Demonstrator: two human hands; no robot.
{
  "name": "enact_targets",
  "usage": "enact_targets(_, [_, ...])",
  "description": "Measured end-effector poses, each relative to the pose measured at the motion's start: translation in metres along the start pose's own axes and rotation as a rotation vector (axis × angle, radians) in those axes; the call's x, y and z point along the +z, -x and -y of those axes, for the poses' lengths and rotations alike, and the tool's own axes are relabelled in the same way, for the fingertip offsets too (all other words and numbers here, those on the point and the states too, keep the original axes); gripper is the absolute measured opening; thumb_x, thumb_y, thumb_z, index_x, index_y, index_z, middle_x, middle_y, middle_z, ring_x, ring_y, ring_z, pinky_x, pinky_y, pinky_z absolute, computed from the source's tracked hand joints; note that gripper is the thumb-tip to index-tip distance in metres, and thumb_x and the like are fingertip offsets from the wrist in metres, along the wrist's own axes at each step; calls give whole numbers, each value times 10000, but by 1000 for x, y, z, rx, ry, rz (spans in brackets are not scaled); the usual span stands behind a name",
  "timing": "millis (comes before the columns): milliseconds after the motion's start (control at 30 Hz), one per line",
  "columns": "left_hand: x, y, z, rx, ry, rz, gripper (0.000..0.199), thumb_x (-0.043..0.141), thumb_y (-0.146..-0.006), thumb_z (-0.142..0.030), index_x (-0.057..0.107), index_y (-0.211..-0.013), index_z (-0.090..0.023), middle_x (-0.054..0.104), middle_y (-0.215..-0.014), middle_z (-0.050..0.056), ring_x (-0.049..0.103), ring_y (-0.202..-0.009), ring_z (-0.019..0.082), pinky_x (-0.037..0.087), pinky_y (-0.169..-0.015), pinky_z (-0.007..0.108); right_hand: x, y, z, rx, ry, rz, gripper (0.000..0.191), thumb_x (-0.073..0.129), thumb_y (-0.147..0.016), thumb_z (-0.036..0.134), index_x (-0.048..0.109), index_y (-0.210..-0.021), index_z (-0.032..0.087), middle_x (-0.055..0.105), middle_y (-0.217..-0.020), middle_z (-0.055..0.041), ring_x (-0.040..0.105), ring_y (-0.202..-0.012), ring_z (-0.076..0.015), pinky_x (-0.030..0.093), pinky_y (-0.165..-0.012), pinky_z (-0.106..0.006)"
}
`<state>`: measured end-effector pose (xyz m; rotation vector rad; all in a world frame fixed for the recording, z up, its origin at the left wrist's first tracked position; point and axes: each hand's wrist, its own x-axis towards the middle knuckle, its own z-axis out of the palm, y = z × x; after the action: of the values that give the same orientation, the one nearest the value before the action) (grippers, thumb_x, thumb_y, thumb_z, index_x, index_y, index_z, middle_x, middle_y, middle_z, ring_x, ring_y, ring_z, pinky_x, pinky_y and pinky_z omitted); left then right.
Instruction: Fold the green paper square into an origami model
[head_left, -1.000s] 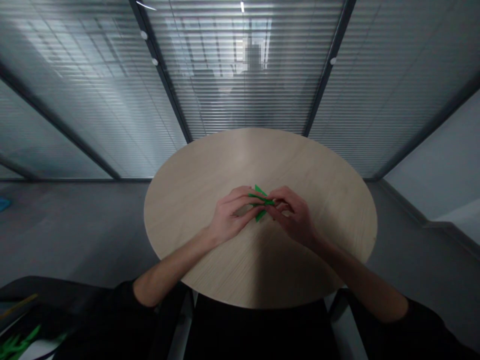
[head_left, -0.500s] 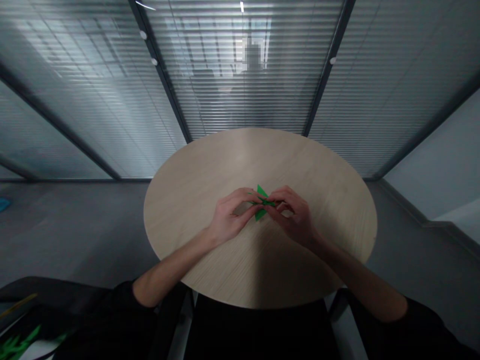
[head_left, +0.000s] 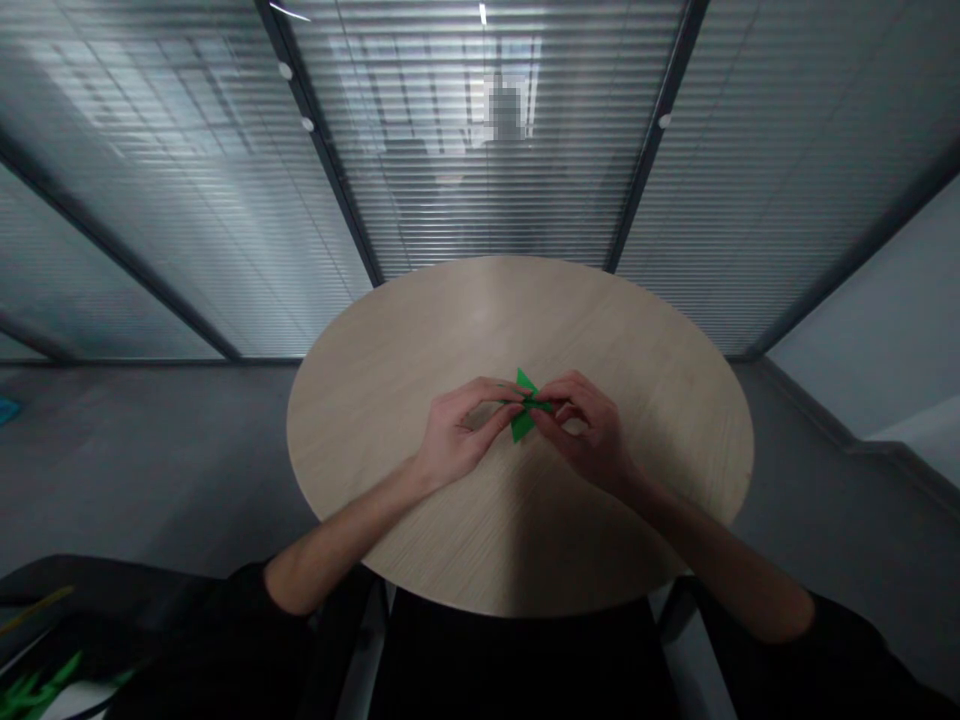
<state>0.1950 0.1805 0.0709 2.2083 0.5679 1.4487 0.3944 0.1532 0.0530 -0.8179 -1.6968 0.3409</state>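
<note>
Between my two hands is a small green folded paper (head_left: pixel 523 424), with pointed corners sticking out toward the far side and toward me. My left hand (head_left: pixel 469 425) pinches its left part between thumb and fingers. From the other side, the thumb and fingertips of my right hand (head_left: pixel 589 425) close on its right part. The fingertips cover much of the paper's middle, so its folds are only partly visible. Both hands are over the round wooden table (head_left: pixel 420 330), near its middle.
Glass panels with blinds (head_left: pixel 450 220) stand behind the table, with a blurred figure beyond. Dark chair parts (head_left: pixel 97 570) are at the lower left, near green pieces (head_left: pixel 41 690) and a white item. A blue object (head_left: pixel 7 409) lies on the floor at far left.
My left thumb and fingers have shifted slightly on the paper, and a little more of its near corner shows. The right hand stays almost in place.
</note>
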Motion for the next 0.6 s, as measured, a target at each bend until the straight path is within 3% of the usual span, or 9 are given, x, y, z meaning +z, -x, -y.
enact_targets(333, [2,3,3,-69,14,-5,86,719,-945,-187,765,-1018,-184,811,-984,53,765,-895,150,613,-849,270,0,-2,1,-62,18,-3,62,729,-900,194,707,-949,226,655,-837,-8,594,-696,-120,499,-517,-206])
enact_targets(600, [5,8,8,-132,57,-41,82,727,-944,-235,729,-1008,-184,801,-979,56,771,-896,160,617,-853,292,0,-1,0,-53,38,-11,47,727,-900,197,715,-937,223,644,-830,-11,587,-696,-124,500,-518,-211])
